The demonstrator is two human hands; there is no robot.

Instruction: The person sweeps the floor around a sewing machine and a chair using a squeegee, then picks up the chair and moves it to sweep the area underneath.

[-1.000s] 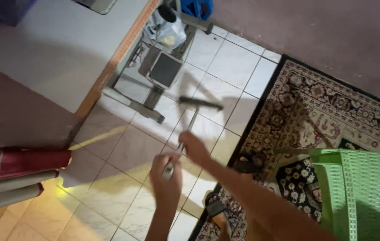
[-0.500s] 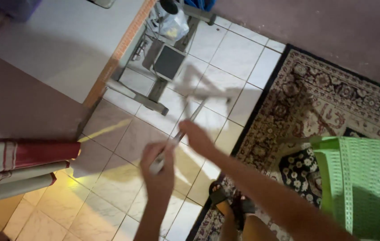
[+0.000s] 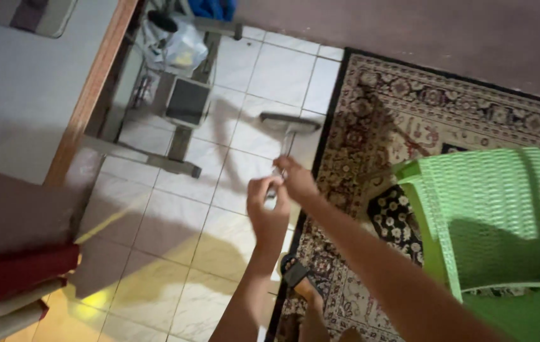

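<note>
Long-handled broom [image 3: 289,126], dark head on white tile by rug edge.

White tiled floor [image 3: 175,234] underfoot, lit patch low left. Patterned rug [image 3: 396,107] at right, dark border along tile edge. Green woven plastic chair [image 3: 491,215] on rug. Wood-edged white tabletop [image 3: 16,95] upper left; metal frame leg [image 3: 149,158] and dark pedal [image 3: 187,101] beneath. Plastic bag [image 3: 184,47] near top, blue item [image 3: 209,7] just beyond. Red and pale rolled fabrics [image 3: 10,285] stacked at left edge. Sandalled foot [image 3: 298,282] at rug border.
</note>
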